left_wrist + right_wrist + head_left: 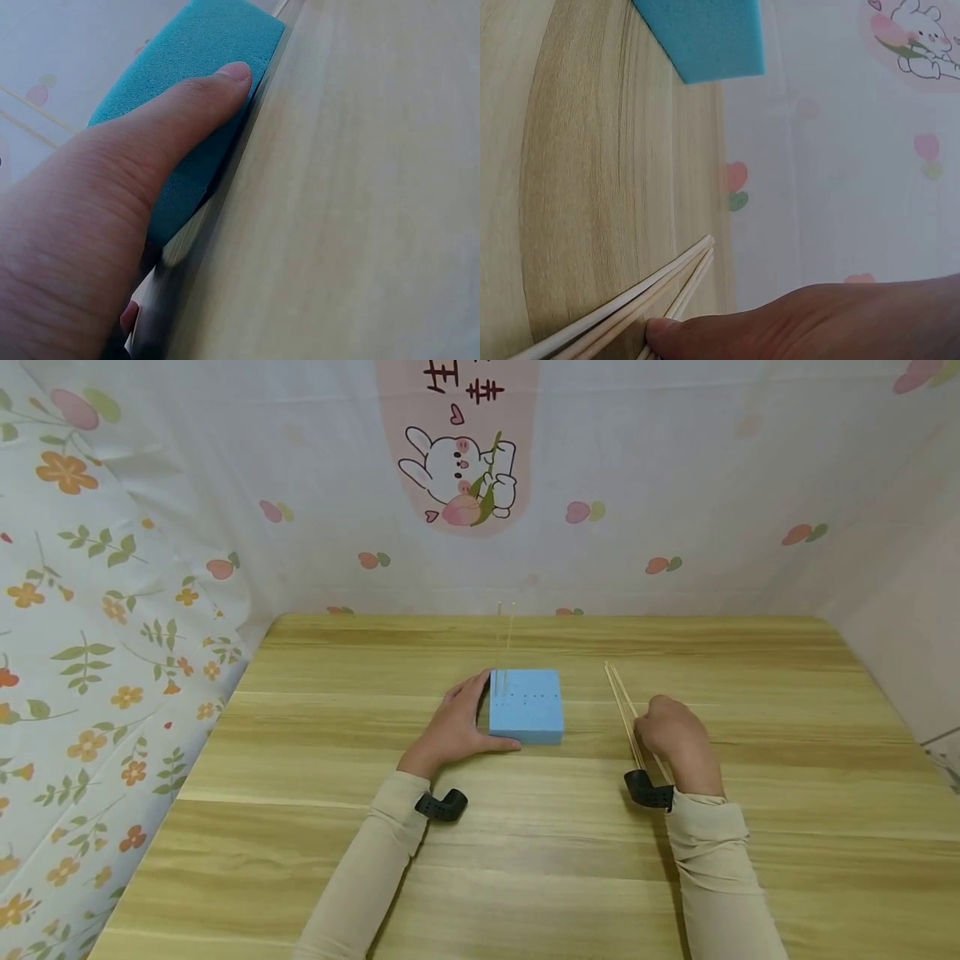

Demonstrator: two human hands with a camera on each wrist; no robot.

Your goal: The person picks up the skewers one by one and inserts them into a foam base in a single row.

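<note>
My left hand point(456, 725) holds a blue foam block point(534, 717) by its left side. In the left wrist view the thumb point(214, 94) lies along the block's near side wall; the other fingers are mostly hidden behind it. Two thin wooden sticks point(498, 639) stand up from the block's top near its left edge, and rows of small holes mark that top. Over to the right, my right hand point(675, 735) has its fingers curled at several loose wooden sticks point(619, 697). The right wrist view has its thumb point(667, 334) pressed against one stick, the fingertips hidden.
Both hands work over a wood-grain table point(540, 860). A white printed cloth point(675, 468) hangs behind it, and a flowered cloth point(112, 635) covers the left side. Dark curved pieces are worn at the left wrist point(442, 806) and right wrist point(648, 790).
</note>
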